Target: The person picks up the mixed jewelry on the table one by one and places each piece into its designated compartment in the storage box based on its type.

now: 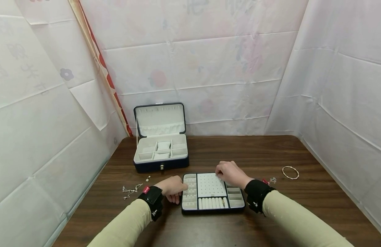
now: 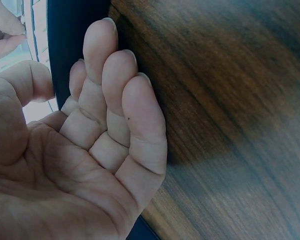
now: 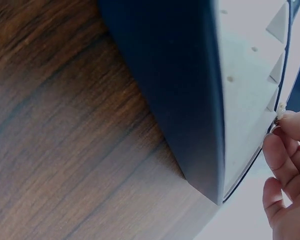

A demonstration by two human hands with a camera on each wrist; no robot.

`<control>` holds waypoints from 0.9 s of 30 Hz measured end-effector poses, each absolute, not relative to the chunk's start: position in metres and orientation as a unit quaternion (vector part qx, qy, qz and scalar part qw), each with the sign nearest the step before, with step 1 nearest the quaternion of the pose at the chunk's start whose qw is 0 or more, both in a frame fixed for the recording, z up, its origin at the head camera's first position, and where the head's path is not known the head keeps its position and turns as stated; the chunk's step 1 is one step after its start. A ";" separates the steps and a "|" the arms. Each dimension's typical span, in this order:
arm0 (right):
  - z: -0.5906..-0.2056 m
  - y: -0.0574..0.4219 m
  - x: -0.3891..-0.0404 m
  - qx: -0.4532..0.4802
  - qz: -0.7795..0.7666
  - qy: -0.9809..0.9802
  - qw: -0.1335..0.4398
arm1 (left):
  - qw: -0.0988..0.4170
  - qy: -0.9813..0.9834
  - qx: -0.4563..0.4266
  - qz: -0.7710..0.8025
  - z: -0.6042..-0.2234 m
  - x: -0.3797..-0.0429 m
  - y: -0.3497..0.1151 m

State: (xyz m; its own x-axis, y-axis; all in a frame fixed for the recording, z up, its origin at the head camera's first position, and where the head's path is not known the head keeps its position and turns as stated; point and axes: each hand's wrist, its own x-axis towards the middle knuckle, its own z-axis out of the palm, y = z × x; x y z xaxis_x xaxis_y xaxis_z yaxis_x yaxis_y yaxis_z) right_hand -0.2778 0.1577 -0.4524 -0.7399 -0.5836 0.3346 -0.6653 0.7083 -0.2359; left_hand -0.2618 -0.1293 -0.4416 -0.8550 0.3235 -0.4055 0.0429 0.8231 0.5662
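Note:
A dark blue jewelry tray (image 1: 213, 212) with white compartments lies on the table in the head view. My left hand (image 1: 173, 187) holds its left side, thumb at the rim and fingers along the outer wall (image 2: 64, 30). Over the upper right of the tray's white perforated panel (image 1: 207, 185) is my right hand (image 1: 231, 173). In the right wrist view its thumb and forefinger pinch a small pale earring (image 3: 281, 108), mostly covered by the fingertips. A ring (image 1: 223, 202) stands in the row of ring rolls (image 1: 209, 203).
An open jewelry box (image 1: 161, 166) with small cushions stands behind the tray, to the left. Tangled chains (image 1: 130, 190) and small pearl earrings (image 1: 148, 178) lie left of my left hand. A bangle (image 1: 290, 172) and small clear jewelry (image 1: 272, 180) lie to the right.

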 end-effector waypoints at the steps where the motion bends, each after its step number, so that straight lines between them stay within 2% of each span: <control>1: -0.452 0.157 -0.278 0.338 0.173 -0.918 0.116 | 0.250 0.922 0.100 0.280 -0.442 -0.262 -0.129; 27: -0.448 0.159 -0.279 0.321 0.179 -0.926 0.087 | 0.252 0.922 0.098 0.276 -0.442 -0.262 -0.129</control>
